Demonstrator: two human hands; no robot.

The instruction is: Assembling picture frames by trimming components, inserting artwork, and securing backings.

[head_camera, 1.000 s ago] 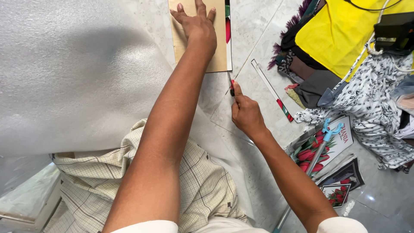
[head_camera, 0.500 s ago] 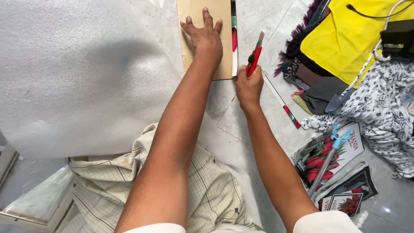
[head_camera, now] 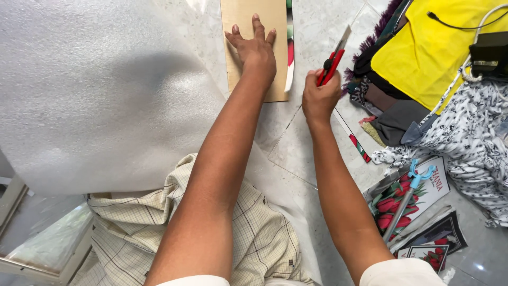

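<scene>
My left hand (head_camera: 255, 47) lies flat, fingers spread, on a tan cardboard sheet (head_camera: 238, 69) that rests on the pale stone floor. A printed picture's red and green edge (head_camera: 289, 50) shows along the cardboard's right side. My right hand (head_camera: 319, 96) grips a red utility knife (head_camera: 332, 63), its blade raised and pointing up and away, just right of the cardboard. A thin cut strip (head_camera: 353, 139) with a coloured edge lies on the floor below that hand.
A large sheet of white foam wrap (head_camera: 95, 90) covers the left side. Checked cloth (head_camera: 143, 233) lies over my lap. To the right are a yellow cloth (head_camera: 423, 47), patterned fabric (head_camera: 465, 127), printed tulip pictures (head_camera: 423, 196) and a blue-tipped tool (head_camera: 410, 198).
My right hand has moved up and away from the floor, lifting the knife beside the cardboard with its blade now in the air. My left hand stays pressed on the cardboard.
</scene>
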